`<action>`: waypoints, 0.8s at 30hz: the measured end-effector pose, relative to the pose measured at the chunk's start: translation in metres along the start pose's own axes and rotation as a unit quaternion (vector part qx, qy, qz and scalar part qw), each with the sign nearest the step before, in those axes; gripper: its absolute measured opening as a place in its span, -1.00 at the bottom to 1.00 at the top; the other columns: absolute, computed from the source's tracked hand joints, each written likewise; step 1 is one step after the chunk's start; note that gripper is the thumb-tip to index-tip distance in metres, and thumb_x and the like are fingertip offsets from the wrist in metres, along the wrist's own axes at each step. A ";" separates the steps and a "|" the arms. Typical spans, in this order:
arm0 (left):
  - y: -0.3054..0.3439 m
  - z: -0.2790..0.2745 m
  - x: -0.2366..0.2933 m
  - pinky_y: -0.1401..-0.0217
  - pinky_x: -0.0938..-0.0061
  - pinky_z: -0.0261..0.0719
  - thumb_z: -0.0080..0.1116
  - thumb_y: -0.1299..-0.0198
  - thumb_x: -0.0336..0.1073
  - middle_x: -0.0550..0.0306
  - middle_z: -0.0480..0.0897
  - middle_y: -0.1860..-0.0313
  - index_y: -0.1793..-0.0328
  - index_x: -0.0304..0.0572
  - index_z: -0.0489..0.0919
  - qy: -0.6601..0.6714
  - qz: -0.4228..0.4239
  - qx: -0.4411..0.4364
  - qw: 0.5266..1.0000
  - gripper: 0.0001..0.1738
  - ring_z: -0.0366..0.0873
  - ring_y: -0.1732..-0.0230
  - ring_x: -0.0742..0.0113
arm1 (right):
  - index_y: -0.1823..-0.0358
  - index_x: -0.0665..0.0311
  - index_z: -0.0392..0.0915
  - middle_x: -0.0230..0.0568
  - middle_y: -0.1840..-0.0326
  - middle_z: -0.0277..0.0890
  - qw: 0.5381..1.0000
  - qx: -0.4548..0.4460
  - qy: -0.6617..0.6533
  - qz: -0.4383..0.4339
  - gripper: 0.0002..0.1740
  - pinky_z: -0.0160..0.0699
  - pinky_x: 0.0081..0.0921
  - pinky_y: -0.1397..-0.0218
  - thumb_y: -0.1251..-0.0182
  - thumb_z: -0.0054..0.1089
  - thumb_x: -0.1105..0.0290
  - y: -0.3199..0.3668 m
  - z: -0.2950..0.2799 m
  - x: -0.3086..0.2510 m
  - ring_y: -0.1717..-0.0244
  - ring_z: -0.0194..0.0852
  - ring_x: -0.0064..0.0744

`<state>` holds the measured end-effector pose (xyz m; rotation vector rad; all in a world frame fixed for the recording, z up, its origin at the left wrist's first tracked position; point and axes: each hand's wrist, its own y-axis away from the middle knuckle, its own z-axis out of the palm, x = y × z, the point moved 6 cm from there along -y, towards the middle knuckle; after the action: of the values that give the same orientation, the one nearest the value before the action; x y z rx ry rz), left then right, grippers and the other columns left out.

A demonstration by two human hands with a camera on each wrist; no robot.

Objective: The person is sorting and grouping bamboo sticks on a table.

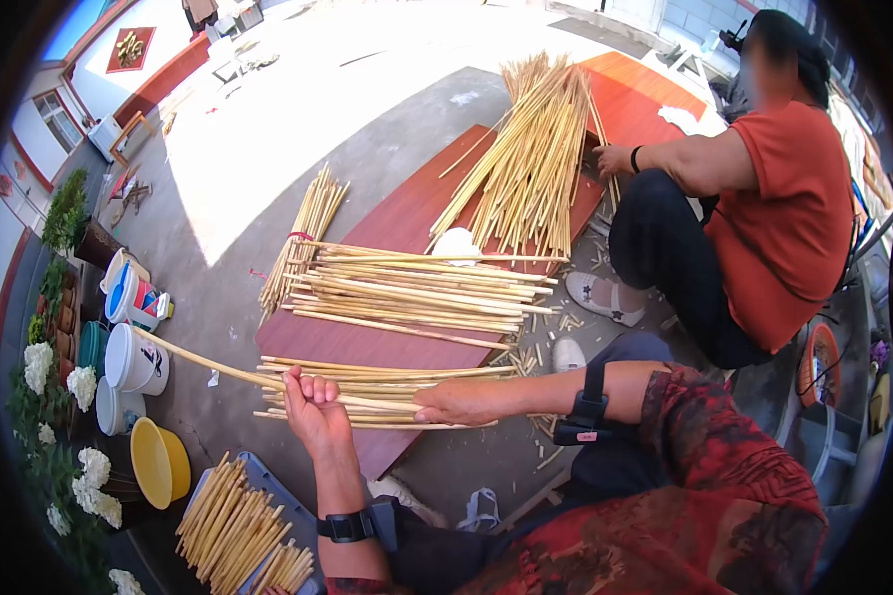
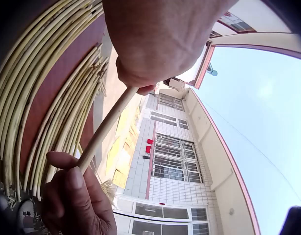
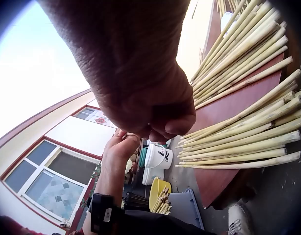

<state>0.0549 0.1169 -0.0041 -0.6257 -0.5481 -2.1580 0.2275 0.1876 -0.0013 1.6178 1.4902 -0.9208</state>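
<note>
Two hands share one long, pale, smooth stalk (image 1: 223, 369), which lies across the air above the near end of the reddish-brown desk (image 1: 327, 342): the left hand (image 1: 318, 412) has its fingers curled round it partway along, and the right hand (image 1: 466, 400) pinches its thicker end between thumb and finger. Left of the desk's near end, a blue-grey plastic tray (image 1: 263, 471) holds many short cut stalks (image 1: 233, 526), stacked in two groups. Farther left of the desk stand one round yellow basin (image 1: 159, 463) and at least three white buckets (image 1: 134, 359), one of them containing blue and red items; one teal bucket (image 1: 93, 347) sits behind them. Right of the desk is one reddish round basin (image 1: 829, 367). On the desk lie three lots of straw-coloured stalks: a loose layer (image 1: 407, 375) of at least eight at the near end, a thicker layer (image 1: 417, 288) in the middle, and a tall, splayed heap (image 1: 526, 169) at the far end. One bundle (image 1: 318, 206) with a pinkish-red tie is beside the desk's left edge. Right of the desk, one person (image 1: 794, 218) in an orange top reaches to the heap.
</note>
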 end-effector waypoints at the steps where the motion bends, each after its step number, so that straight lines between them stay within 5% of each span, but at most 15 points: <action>1: -0.001 -0.001 -0.001 0.64 0.67 0.14 -0.15 -0.26 -0.19 0.36 0.19 0.65 0.25 -0.18 0.37 0.001 0.005 -0.001 1.000 -0.78 0.10 0.67 0.59 | 0.37 0.42 0.27 0.07 0.49 0.32 1.000 -0.001 0.002 -0.004 -0.61 0.25 -0.18 0.29 -0.31 -0.24 0.16 0.001 -0.002 -0.001 0.40 0.33 0.01; 5: -0.004 -0.003 0.003 0.64 0.65 0.15 -0.16 -0.26 -0.18 0.35 0.19 0.65 0.25 -0.19 0.37 -0.022 0.022 0.040 0.999 -0.77 0.11 0.67 0.58 | 0.22 0.41 0.31 0.09 0.38 0.41 0.996 -0.010 0.085 0.010 -0.60 0.33 -0.20 0.22 -0.25 -0.12 0.13 -0.003 -0.008 -0.002 0.30 0.40 0.01; 7: -0.005 -0.006 0.001 0.64 0.64 0.15 -0.17 -0.26 -0.19 0.34 0.19 0.65 0.25 -0.22 0.37 -0.013 0.007 0.045 0.999 -0.77 0.11 0.67 0.57 | 0.03 0.37 0.29 -0.01 0.34 0.44 0.996 -0.001 0.034 0.079 -0.54 0.39 -0.34 0.18 -0.19 -0.03 0.14 -0.001 -0.022 -0.010 0.29 0.44 -0.12; 10: -0.008 -0.011 0.000 0.64 0.62 0.17 -0.17 -0.26 -0.20 0.33 0.21 0.65 0.24 -0.23 0.36 -0.020 -0.005 0.053 0.998 -0.77 0.12 0.67 0.56 | -0.09 0.35 0.22 -0.11 0.26 0.43 0.993 0.028 -0.100 0.046 -0.47 0.41 -0.46 0.12 -0.16 0.01 0.19 0.003 -0.036 -0.050 0.23 0.45 -0.30; 14: -0.003 -0.011 -0.011 0.64 0.60 0.18 -0.19 -0.27 -0.20 0.30 0.22 0.65 0.24 -0.25 0.35 -0.073 -0.045 0.046 0.995 -0.75 0.13 0.67 0.55 | -0.16 0.35 0.12 -0.15 0.17 0.37 0.961 0.009 -0.229 -0.152 -0.42 0.36 -0.50 0.01 -0.12 0.05 0.31 0.017 -0.040 -0.150 0.11 0.37 -0.41; 16: -0.001 -0.009 -0.016 0.64 0.61 0.18 -0.20 -0.27 -0.20 0.30 0.22 0.65 0.23 -0.26 0.35 -0.089 -0.068 0.041 0.993 -0.75 0.13 0.67 0.55 | -0.25 0.34 0.01 -0.13 0.06 0.31 0.947 -0.083 -0.253 -0.179 -0.27 0.18 -0.48 -0.16 -0.02 0.12 0.43 0.032 -0.039 -0.207 -0.03 0.27 -0.37; 18: 0.004 -0.011 -0.024 0.64 0.61 0.18 -0.21 -0.27 -0.21 0.30 0.22 0.65 0.23 -0.26 0.35 -0.102 -0.097 0.034 0.989 -0.75 0.13 0.67 0.54 | -0.24 0.36 0.00 -0.12 0.08 0.31 0.913 -0.119 -0.303 -0.245 -0.25 0.22 -0.51 -0.12 0.00 0.15 0.41 0.042 -0.034 -0.253 0.00 0.28 -0.36; 19: 0.003 -0.010 -0.025 0.63 0.60 0.18 -0.22 -0.28 -0.21 0.30 0.22 0.65 0.23 -0.26 0.35 -0.106 -0.093 0.019 0.990 -0.75 0.13 0.67 0.54 | -0.04 0.30 0.22 -0.15 0.22 0.43 0.888 -0.023 -0.358 -0.288 -0.46 -0.30 0.25 -0.20 -0.02 0.18 0.32 0.056 -0.021 -0.264 0.24 0.48 -0.30; 21: 0.006 -0.008 -0.029 0.63 0.60 0.18 -0.23 -0.28 -0.21 0.30 0.22 0.65 0.23 -0.26 0.35 -0.109 -0.099 0.006 0.989 -0.75 0.13 0.66 0.53 | 0.00 0.32 0.23 -0.13 0.25 0.42 0.891 -0.077 -0.389 -0.223 -0.48 0.32 -0.38 0.06 0.00 0.17 0.33 0.062 -0.015 -0.279 0.23 0.45 -0.30; 22: 0.008 -0.008 -0.026 0.63 0.60 0.19 -0.23 -0.28 -0.21 0.30 0.22 0.64 0.24 -0.27 0.35 -0.111 -0.099 0.003 0.989 -0.75 0.13 0.66 0.54 | 0.00 0.32 0.23 -0.13 0.25 0.42 0.889 -0.072 -0.396 -0.220 -0.48 0.32 -0.38 0.06 0.00 0.17 0.33 0.066 -0.009 -0.281 0.23 0.45 -0.30; 24: 0.009 -0.008 -0.023 0.62 0.58 0.18 -0.24 -0.28 -0.21 0.30 0.21 0.63 0.24 -0.27 0.34 -0.111 -0.094 -0.001 0.989 -0.75 0.12 0.66 0.54 | 0.05 0.34 0.26 -0.15 0.30 0.42 0.916 0.098 -0.238 -0.309 -0.53 0.36 -0.45 0.15 0.02 0.16 0.37 0.077 -0.018 -0.293 0.25 0.45 -0.27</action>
<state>0.0726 0.1209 -0.0230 -0.8515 -0.7509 -2.2777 0.2843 0.0627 0.2690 0.9244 1.5983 -1.7207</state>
